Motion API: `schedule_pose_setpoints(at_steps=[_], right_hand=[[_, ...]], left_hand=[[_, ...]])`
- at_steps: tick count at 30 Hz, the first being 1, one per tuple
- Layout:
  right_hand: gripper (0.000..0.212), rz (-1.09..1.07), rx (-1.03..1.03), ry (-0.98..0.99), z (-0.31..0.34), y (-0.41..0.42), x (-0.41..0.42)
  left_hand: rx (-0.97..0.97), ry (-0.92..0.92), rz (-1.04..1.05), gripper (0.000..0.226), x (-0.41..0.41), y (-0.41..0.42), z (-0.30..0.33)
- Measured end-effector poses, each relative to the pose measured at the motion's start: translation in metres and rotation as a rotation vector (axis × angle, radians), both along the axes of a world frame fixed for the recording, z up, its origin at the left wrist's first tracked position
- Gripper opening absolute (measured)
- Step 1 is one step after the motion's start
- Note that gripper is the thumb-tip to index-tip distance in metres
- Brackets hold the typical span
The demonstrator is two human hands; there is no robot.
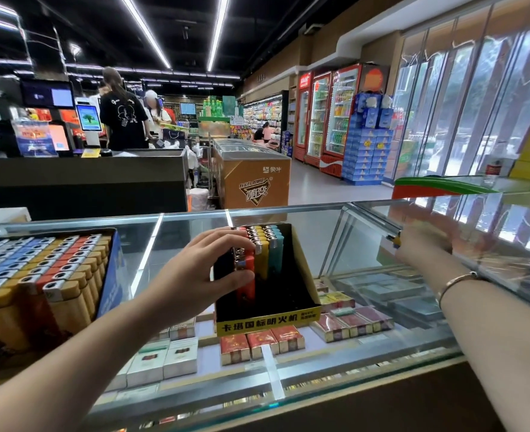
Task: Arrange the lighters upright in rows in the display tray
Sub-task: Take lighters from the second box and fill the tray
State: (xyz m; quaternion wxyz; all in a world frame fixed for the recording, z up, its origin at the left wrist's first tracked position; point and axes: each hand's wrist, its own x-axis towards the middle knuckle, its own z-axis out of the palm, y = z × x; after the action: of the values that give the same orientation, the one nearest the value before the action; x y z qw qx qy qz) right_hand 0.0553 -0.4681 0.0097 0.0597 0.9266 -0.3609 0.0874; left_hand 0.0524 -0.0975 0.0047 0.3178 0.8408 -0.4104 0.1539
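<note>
where lighters [259, 254] stand upright, black-and-yellow tray [268, 324] half full

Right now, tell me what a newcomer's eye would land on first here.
The black and yellow display tray at the centre of the glass counter, half filled with upright lighters. The left hand holds its red row. At the left stands a full box of lighters, and the blurred right hand grips a yellow lighter at the right.

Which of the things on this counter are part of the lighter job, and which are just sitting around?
Job:
display tray
lighters standing in it
left hand gripping them
right hand, blurred, holding a lighter

Lying about:
full lighter box
cigarette packs under the glass
</note>
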Motion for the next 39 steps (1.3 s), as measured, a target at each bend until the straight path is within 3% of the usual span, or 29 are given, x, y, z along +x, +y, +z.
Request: schedule_pose_setpoints(at_steps=[3, 7, 10, 12, 14, 17, 21, 28, 34, 39], right_hand=[[0.014, 0.077, -0.013, -0.005, 0.000, 0.009, 0.004], [0.011, 0.180, 0.133, -0.288, 0.007, 0.036, 0.012], [0.009, 0.347, 0.560, -0.540, 0.028, 0.066, 0.019], [0.012, 0.491, 1.015, -0.705, 0.044, 0.090, 0.021], [0.029, 0.673, 1.390, -0.730, 0.057, 0.113, 0.018], [0.049, 0.927, 1.641, -0.673, 0.066, 0.139, 0.015], [0.054, 1.026, 1.887, -0.687, 0.055, 0.164, 0.011], [0.041, 1.116, 1.805, -0.625, 0.050, 0.178, -0.005], [0.029, 1.370, 1.835, -0.652, 0.046, 0.201, -0.013], [0.018, 1.341, 1.880, -0.698, 0.043, 0.208, -0.009]], left_hand=[[0.005, -0.001, -0.004, 0.036, -0.001, 0.001, 0.000], [0.016, -0.007, 0.006, 0.035, -0.002, 0.001, 0.001], [0.025, -0.006, 0.032, 0.039, -0.003, 0.000, 0.002], [0.036, -0.002, 0.050, 0.036, -0.004, 0.000, 0.004], [0.052, -0.010, 0.064, 0.028, -0.005, 0.001, 0.007], [0.075, -0.013, 0.075, 0.026, -0.008, 0.003, 0.011], [0.121, -0.043, 0.070, 0.032, -0.010, 0.008, 0.017], [-0.035, -0.006, 0.150, 0.033, -0.011, 0.007, 0.020], [-0.396, 0.090, 0.083, 0.025, -0.016, 0.002, 0.024], [-0.666, 0.241, 0.020, 0.016, -0.017, 0.004, 0.030]])
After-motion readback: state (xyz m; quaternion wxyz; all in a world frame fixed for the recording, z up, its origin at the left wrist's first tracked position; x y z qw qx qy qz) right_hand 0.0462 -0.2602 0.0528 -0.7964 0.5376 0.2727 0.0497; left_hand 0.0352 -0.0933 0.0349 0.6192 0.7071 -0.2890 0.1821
